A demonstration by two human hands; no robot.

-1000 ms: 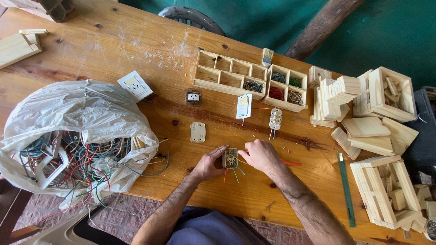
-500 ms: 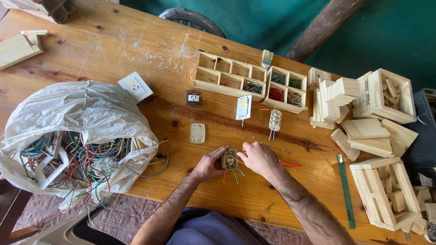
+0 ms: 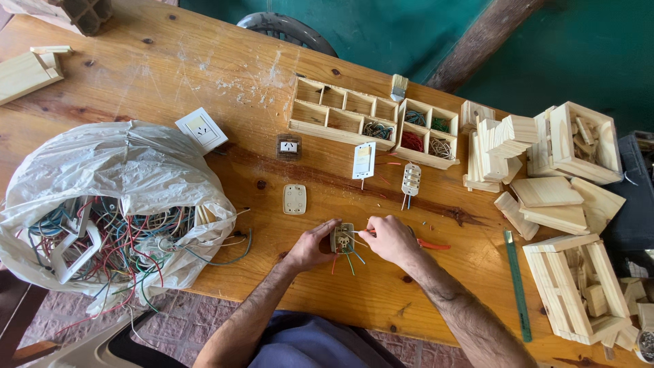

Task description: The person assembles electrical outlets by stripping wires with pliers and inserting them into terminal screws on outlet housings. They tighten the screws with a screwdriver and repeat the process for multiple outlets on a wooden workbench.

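hands unmoved | socket module (image 3: 343, 239): beige, square, coloured wires

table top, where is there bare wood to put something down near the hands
Bare wood lies on the table between the wall plate and the divided wooden tray, and along the near edge under the forearms. Crowded: the wire-filled bag on the left, wooden boxes and blocks on the right.

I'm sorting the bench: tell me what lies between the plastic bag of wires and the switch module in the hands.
Head view: mostly bare wooden table between the plastic bag and the switch module. Only loose wire ends and the left hand lie there.
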